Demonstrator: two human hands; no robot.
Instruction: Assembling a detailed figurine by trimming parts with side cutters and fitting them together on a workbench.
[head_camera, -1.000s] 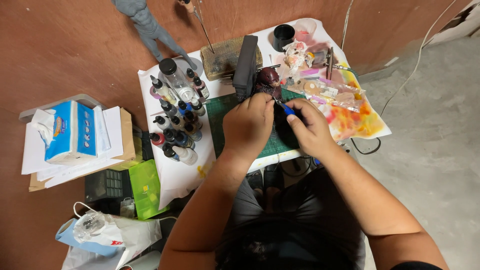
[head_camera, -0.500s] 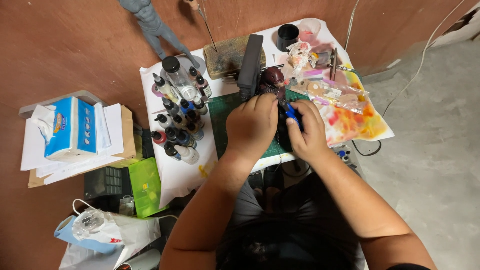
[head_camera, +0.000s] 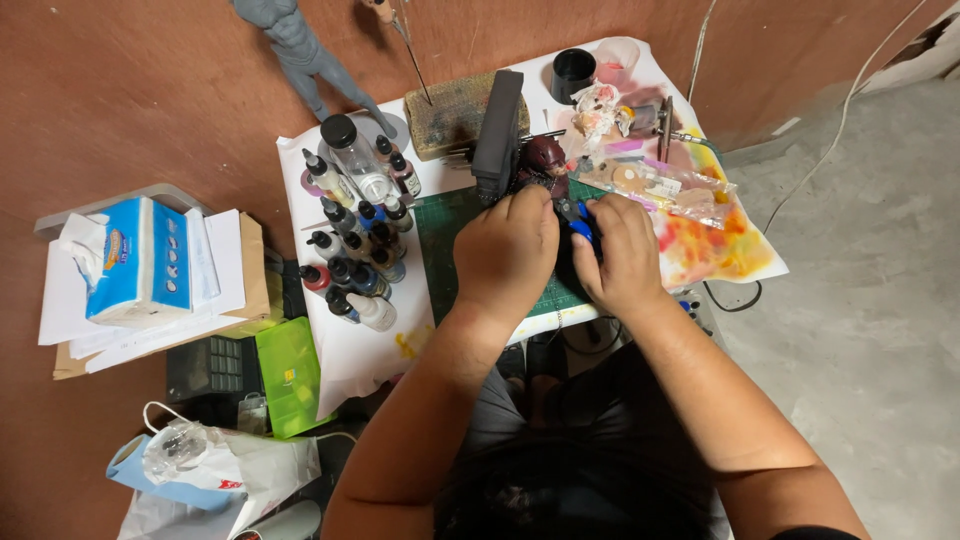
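Head view, one item group on a small work table (head_camera: 330, 370) covered in white paper. Left hand (head_camera: 505, 255): fingers curled shut over something small above the green cutting mat (head_camera: 440, 235); what it holds is hidden under the knuckles. Right hand (head_camera: 622, 252): fingers closed on a blue-handled tool (head_camera: 578, 222), its tip pointing toward the left hand. Dark red model head (head_camera: 545, 160): just beyond both hands, beside an upright dark grey block (head_camera: 498, 125). Progress: the work looks to be midway, hands close together at the piece, with no finished part visible. Surroundings: cluster of paint bottles (head_camera: 355, 245) close on the left; paint-stained sheet (head_camera: 715, 245) and small clutter on the right; black cup (head_camera: 573, 72) at the far edge. Open room: little on the mat; near table edge lies directly under the wrists.
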